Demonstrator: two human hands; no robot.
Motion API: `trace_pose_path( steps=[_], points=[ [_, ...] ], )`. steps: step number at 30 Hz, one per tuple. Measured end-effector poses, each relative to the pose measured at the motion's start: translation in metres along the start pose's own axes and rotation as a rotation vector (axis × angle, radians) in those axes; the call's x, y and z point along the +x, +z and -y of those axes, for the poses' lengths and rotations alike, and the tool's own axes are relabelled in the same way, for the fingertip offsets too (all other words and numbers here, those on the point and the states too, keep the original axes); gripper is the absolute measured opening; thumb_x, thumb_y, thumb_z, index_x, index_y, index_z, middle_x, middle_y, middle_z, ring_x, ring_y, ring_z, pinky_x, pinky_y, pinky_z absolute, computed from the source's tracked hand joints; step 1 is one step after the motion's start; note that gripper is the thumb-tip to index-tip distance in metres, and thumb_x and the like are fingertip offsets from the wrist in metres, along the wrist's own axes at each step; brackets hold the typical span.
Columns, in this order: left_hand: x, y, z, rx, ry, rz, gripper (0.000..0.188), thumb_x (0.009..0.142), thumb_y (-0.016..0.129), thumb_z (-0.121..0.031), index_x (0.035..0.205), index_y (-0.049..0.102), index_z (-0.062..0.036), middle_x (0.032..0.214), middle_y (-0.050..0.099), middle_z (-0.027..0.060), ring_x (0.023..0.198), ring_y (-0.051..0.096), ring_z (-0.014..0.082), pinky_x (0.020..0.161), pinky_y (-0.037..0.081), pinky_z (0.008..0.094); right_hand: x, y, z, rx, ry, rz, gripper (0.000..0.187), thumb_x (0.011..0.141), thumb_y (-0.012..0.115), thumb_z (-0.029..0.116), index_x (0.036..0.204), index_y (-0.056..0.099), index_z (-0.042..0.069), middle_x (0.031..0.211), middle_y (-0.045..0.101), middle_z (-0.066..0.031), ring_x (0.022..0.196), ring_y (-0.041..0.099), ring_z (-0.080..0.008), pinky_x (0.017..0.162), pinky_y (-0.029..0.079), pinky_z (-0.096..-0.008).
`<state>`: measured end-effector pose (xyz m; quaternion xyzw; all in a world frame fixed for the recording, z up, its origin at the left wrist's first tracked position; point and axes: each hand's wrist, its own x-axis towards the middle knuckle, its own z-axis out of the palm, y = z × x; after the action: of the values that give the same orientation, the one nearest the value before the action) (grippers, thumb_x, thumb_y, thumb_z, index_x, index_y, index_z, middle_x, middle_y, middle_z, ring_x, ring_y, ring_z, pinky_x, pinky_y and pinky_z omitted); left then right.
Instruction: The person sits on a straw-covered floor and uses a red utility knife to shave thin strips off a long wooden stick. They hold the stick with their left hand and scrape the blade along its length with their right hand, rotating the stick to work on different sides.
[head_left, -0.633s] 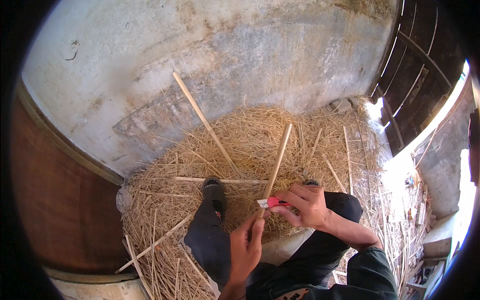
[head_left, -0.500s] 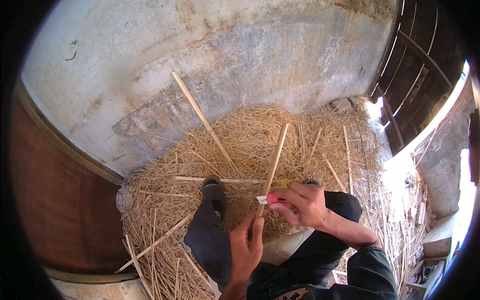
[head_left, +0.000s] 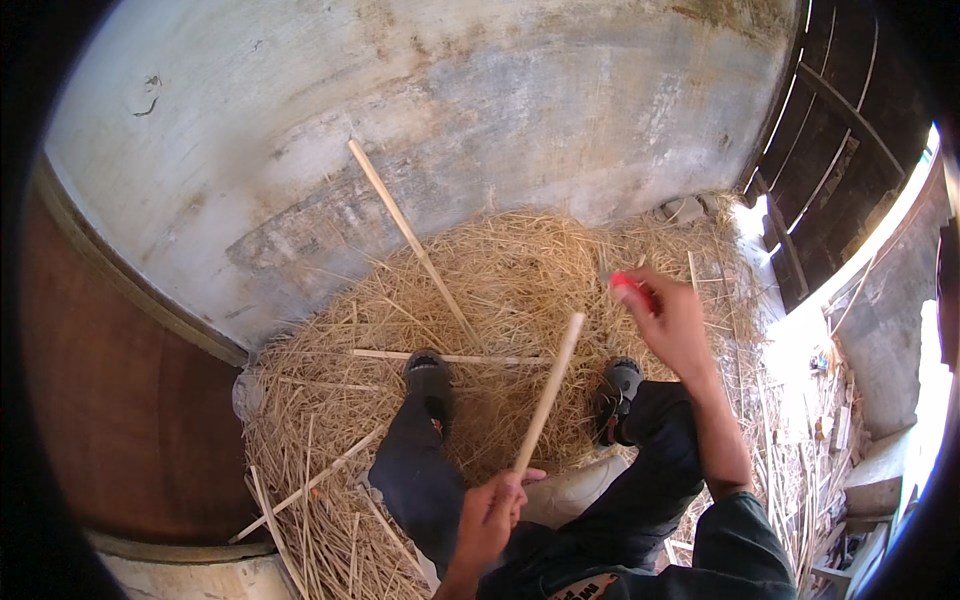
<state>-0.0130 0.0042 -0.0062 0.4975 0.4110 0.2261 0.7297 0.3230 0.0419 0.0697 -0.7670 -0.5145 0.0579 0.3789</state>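
Note:
My left hand [head_left: 492,510] is closed around the lower end of a pale wooden stick [head_left: 550,395], which slants up and away to the right. Off to the right and farther out, my right hand [head_left: 668,315] grips a red-handled knife [head_left: 633,290]. The knife is raised beyond the stick's upper end and apart from it. Its blade is thin and blurred against the straw. Below the hands, my two shoes [head_left: 428,375] rest on the heap of shavings and straw-like strips [head_left: 520,260].
Another long stick [head_left: 410,235] leans against the stained wall [head_left: 400,90]. Loose sticks [head_left: 310,485] lie over the shavings at the left. A brown panel [head_left: 130,380] stands at the left. Dark wooden boards [head_left: 840,130] and a bright gap are at the right.
My right hand has lifted the knife off the stick and moved it up and to the right. The stick has come down nearer to me, and my left hand has closed more fully round it.

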Motion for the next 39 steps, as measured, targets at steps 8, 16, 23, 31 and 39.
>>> trace_pose_path(
  steps=[8, 16, 23, 31, 39],
  points=[
    [0.032, -0.008, -0.034, -0.088, 0.050, 0.077, 0.045, 0.121, 0.039, -0.038, 0.120, 0.064, -0.0008, 0.070, 0.044, -0.0039, 0.060, 0.039, 0.0039, 0.055, 0.036, 0.0234, -0.020, 0.035, -0.033, -0.092, -0.203, 0.288, 0.038, 0.097, 0.077, 0.029, 0.128, 0.072, 0.008, 0.096, 0.074, -0.0204, 0.086, 0.074, -0.0336, 0.079, 0.057, -0.0442],
    [0.046, 0.004, -0.028, -0.149, 0.070, 0.162, 0.045, 0.119, 0.042, -0.046, 0.114, 0.060, -0.0054, 0.072, 0.047, -0.0022, 0.060, 0.040, 0.0059, 0.053, 0.033, 0.0253, -0.029, 0.032, 0.003, 0.692, 0.014, 0.198, 0.027, 0.105, 0.074, 0.026, 0.120, 0.072, 0.003, 0.092, 0.067, -0.0005, 0.082, 0.057, -0.0099, 0.075, 0.048, -0.0279],
    [0.045, 0.019, -0.042, -0.128, -0.064, 0.228, 0.046, 0.117, 0.048, -0.049, 0.116, 0.062, -0.0043, 0.076, 0.053, 0.0002, 0.062, 0.046, 0.0081, 0.057, 0.040, 0.0248, -0.035, 0.037, 0.013, 0.903, 0.073, 0.410, 0.033, 0.106, 0.075, 0.030, 0.120, 0.073, 0.000, 0.096, 0.070, 0.0003, 0.084, 0.059, -0.0068, 0.076, 0.049, -0.0262],
    [0.048, 0.012, -0.023, 0.108, 0.109, 0.151, 0.032, 0.111, 0.064, -0.027, 0.129, 0.067, 0.0004, 0.084, 0.062, 0.0012, 0.069, 0.055, 0.0084, 0.064, 0.049, 0.0273, -0.031, 0.028, 0.010, 1.007, 0.227, 0.198, 0.038, 0.107, 0.072, 0.035, 0.118, 0.075, -0.002, 0.074, 0.062, -0.0007, 0.058, 0.047, -0.0056, 0.055, 0.036, -0.0243],
    [0.041, 0.003, -0.026, 0.424, 0.287, 0.056, 0.028, 0.105, 0.075, -0.024, 0.123, 0.077, -0.0020, 0.086, 0.073, 0.0001, 0.071, 0.056, 0.0032, 0.062, 0.044, 0.0238, -0.020, 0.014, -0.003, 1.074, 0.208, 0.066, 0.048, 0.110, 0.066, 0.043, 0.128, 0.070, -0.002, 0.075, 0.055, 0.0042, 0.057, 0.038, -0.0028, 0.053, 0.027, -0.0230]
  ],
)
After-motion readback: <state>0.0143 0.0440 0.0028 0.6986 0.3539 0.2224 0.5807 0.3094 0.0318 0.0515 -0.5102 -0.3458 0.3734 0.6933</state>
